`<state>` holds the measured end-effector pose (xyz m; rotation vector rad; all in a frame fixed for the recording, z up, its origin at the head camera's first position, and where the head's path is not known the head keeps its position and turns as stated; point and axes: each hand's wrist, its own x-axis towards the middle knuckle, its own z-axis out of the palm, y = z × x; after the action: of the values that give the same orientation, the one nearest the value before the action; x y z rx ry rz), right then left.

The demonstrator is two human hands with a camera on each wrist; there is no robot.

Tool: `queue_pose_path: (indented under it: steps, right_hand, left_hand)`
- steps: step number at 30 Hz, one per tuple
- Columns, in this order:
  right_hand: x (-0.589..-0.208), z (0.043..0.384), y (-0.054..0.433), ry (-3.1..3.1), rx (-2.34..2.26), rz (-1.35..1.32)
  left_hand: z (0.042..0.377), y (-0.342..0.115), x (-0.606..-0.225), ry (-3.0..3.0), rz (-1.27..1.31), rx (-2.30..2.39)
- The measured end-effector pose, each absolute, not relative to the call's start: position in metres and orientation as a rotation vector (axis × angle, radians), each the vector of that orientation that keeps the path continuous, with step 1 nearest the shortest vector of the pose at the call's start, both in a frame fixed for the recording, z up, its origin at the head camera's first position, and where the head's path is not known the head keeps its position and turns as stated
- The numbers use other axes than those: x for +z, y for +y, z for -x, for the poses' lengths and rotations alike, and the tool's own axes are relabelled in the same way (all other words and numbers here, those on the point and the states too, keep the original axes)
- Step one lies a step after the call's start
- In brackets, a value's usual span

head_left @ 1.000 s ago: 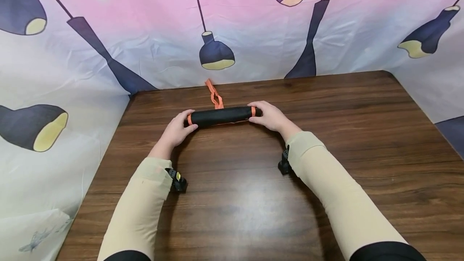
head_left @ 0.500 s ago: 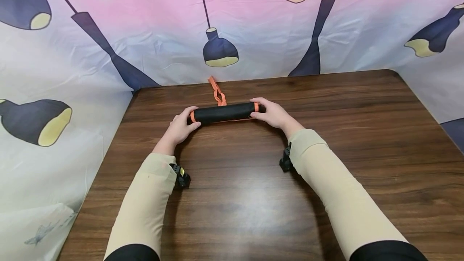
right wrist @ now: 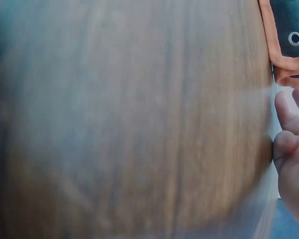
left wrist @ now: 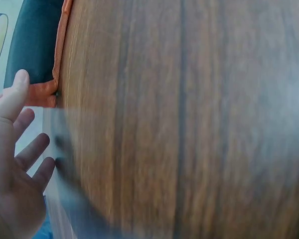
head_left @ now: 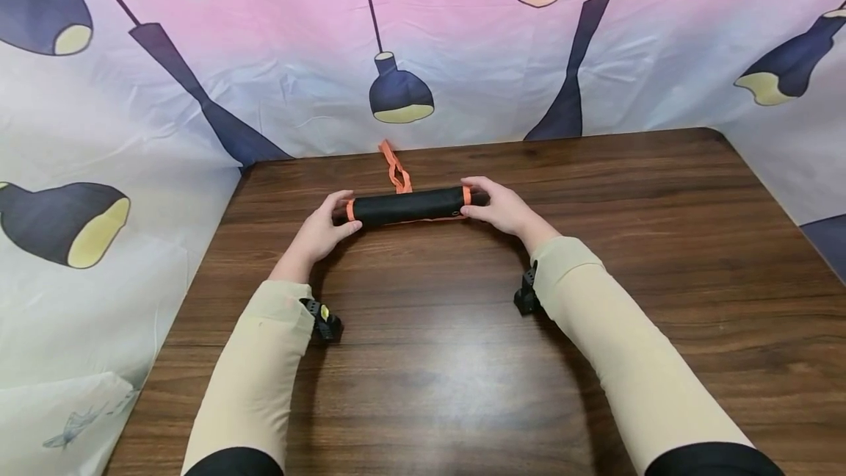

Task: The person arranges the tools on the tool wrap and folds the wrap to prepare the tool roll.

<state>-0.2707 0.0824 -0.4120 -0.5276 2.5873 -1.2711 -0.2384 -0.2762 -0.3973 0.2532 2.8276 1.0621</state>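
A rolled-up black fabric pouch [head_left: 406, 206] with orange edging lies near the back of the table, an orange strap [head_left: 395, 167] trailing from its far side. At its left end is my left hand [head_left: 322, 230], thumb tip right at the orange edge and fingers spread apart in the left wrist view. My right hand [head_left: 504, 209] is around the right end, its fingertips close to the orange trim with the fingers loosely extended. A metal eyelet [right wrist: 295, 39] shows on the pouch in the right wrist view.
The brown wood-grain table [head_left: 423, 358] reaches back to a fabric backdrop [head_left: 291, 42] printed with hanging lamps. More of this cloth hangs along the left side. Small black cameras [head_left: 526, 294] are strapped at both wrists.
Both hands have eased slightly outward from the pouch's ends, and their hold has loosened. The pouch lies in nearly the same place; the head view shifted a little.
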Motion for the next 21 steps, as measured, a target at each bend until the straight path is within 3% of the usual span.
queue_pose_path:
  steps: [21]
  right_hand:
    - [-0.413, 0.262, 0.149, 2.598, -1.337, 0.393]
  left_hand:
    - [0.224, -0.31, -0.397, 2.894, -0.242, 1.088]
